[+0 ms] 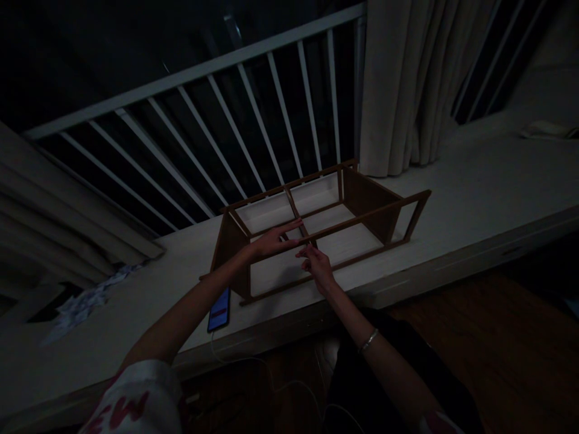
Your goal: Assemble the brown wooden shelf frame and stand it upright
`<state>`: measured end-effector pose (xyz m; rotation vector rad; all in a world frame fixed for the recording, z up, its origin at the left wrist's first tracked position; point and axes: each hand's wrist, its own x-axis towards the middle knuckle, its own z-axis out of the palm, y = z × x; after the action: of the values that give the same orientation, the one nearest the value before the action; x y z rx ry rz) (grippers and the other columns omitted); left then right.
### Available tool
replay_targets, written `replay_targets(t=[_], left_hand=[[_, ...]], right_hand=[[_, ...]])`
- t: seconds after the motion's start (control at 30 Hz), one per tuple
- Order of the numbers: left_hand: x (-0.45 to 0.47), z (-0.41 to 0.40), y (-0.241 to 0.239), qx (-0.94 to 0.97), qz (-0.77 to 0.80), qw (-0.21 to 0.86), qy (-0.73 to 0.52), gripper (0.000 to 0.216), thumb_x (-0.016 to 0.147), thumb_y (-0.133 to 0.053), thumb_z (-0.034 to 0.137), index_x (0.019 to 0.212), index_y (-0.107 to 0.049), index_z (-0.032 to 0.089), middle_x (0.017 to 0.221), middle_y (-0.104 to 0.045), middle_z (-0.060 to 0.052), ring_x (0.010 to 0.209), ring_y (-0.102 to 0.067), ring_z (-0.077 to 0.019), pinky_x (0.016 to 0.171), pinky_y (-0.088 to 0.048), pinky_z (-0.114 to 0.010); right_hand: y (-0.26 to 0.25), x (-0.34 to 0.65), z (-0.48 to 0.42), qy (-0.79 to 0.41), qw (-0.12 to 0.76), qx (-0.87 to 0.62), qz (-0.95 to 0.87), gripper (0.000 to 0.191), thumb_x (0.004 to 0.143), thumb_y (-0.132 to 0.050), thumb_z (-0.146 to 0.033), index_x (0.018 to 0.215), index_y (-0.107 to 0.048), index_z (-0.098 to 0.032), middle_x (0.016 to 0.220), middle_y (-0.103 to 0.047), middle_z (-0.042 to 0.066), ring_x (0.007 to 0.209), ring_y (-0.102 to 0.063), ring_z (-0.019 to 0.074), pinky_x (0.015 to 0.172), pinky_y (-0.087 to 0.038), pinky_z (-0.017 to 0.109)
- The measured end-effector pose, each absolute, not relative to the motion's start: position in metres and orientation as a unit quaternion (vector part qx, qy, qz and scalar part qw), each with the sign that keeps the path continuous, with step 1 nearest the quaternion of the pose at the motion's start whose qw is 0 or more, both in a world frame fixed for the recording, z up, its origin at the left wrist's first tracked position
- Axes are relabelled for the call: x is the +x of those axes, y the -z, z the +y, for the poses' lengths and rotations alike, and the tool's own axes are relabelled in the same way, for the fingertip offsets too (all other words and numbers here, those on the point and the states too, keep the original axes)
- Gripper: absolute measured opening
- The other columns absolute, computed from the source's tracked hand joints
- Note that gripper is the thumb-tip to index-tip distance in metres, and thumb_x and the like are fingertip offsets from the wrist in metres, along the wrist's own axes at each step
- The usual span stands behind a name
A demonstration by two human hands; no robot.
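A brown wooden rack [362, 222] lies on its side on the pale window ledge, its rails forming an open frame with a solid panel near each end. My left hand [274, 239] reaches over the raised front rail beside the middle crosspiece [293, 202], fingers stretched out and touching the wood. Just below that joint is my right hand [318, 265], its thumb and fingers pinched together close to the rail. Whatever sits in the pinch is too small and dark to make out. The room is dim, so fine details are lost.
A lit phone [219, 310] lies by the rack's left end, with a white cable [271, 374] hanging off the ledge [474, 205]. Behind stands a white railing [199, 78] between curtains [398, 90]. Crumpled patterned cloth [90, 301] lies at the left.
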<state>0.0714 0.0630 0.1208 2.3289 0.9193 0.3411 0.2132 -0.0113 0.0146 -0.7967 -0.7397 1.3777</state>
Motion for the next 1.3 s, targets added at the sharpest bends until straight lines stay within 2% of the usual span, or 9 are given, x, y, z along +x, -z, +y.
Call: replay_targets(t=[0.1,0.2,0.5,0.6,0.7,0.8,1.3], left_hand=[[0.072,0.062,-0.122,0.882,0.345,0.292,-0.135,0.064,0.077,-0.052,0.049,0.135,-0.029,0.033,0.148,-0.019,-0.002,0.123,-0.042,-0.0275,0.084,-0.044,-0.033],[0.071,0.063,-0.122,0.885,0.341,0.286,-0.136,0.063,0.078,-0.052,0.049,0.134,-0.029,0.033,0.148,-0.018,-0.001,0.129,-0.035,-0.0278,0.085,-0.044,-0.033],[0.071,0.063,-0.121,0.887,0.335,0.29,-0.132,0.064,0.079,-0.051,0.047,0.136,-0.026,0.032,0.148,-0.018,-0.003,0.122,-0.044,-0.027,0.079,-0.047,-0.03],[0.071,0.062,-0.122,0.888,0.331,0.292,-0.132,0.064,0.079,-0.051,0.046,0.136,-0.025,0.032,0.149,-0.018,-0.003,0.123,-0.043,-0.0268,0.079,-0.047,-0.031],[0.071,0.062,-0.122,0.886,0.331,0.297,-0.132,0.064,0.079,-0.051,0.046,0.136,-0.025,0.033,0.148,-0.018,-0.004,0.12,-0.046,-0.0263,0.08,-0.046,-0.032],[0.072,0.063,-0.122,0.886,0.334,0.292,-0.138,0.063,0.078,-0.052,0.046,0.135,-0.027,0.033,0.148,-0.018,-0.002,0.125,-0.04,-0.0271,0.082,-0.046,-0.033],[0.073,0.062,-0.122,0.88,0.341,0.302,-0.137,0.065,0.077,-0.053,0.047,0.135,-0.027,0.033,0.148,-0.018,-0.002,0.128,-0.036,-0.0277,0.085,-0.045,-0.035]], right_hand=[[-0.012,0.218,-0.01,-0.572,0.646,-0.372,-0.342,0.04,0.072,-0.056,-0.058,0.073,-0.062,-0.018,0.072,-0.066,0.002,0.041,-0.044,0.0041,0.042,-0.031,0.02],[-0.013,0.224,-0.009,-0.552,0.646,-0.386,-0.36,0.038,0.071,-0.058,-0.055,0.07,-0.062,-0.017,0.068,-0.063,0.0,0.041,-0.042,0.0041,0.041,-0.03,0.02],[-0.01,0.239,-0.002,-0.516,0.614,-0.43,-0.414,0.04,0.067,-0.06,-0.056,0.063,-0.06,-0.017,0.058,-0.059,-0.001,0.041,-0.039,0.0057,0.041,-0.028,0.02],[-0.008,0.244,0.002,-0.477,0.623,-0.443,-0.432,0.038,0.064,-0.063,-0.055,0.06,-0.06,-0.017,0.052,-0.055,-0.003,0.045,-0.043,0.0077,0.045,-0.032,0.021],[-0.008,0.248,0.005,-0.44,0.629,-0.461,-0.445,0.037,0.061,-0.066,-0.054,0.06,-0.06,-0.017,0.054,-0.056,-0.002,0.051,-0.047,0.0099,0.051,-0.036,0.023],[-0.008,0.25,0.006,-0.421,0.628,-0.478,-0.447,0.038,0.06,-0.066,-0.054,0.062,-0.06,-0.017,0.055,-0.055,-0.002,0.052,-0.047,0.0106,0.051,-0.035,0.023],[-0.012,0.248,0.0,-0.466,0.669,-0.469,-0.34,0.048,0.051,-0.076,-0.048,0.078,-0.05,-0.019,0.066,-0.055,-0.003,0.058,-0.051,0.01,0.056,-0.039,0.022]])
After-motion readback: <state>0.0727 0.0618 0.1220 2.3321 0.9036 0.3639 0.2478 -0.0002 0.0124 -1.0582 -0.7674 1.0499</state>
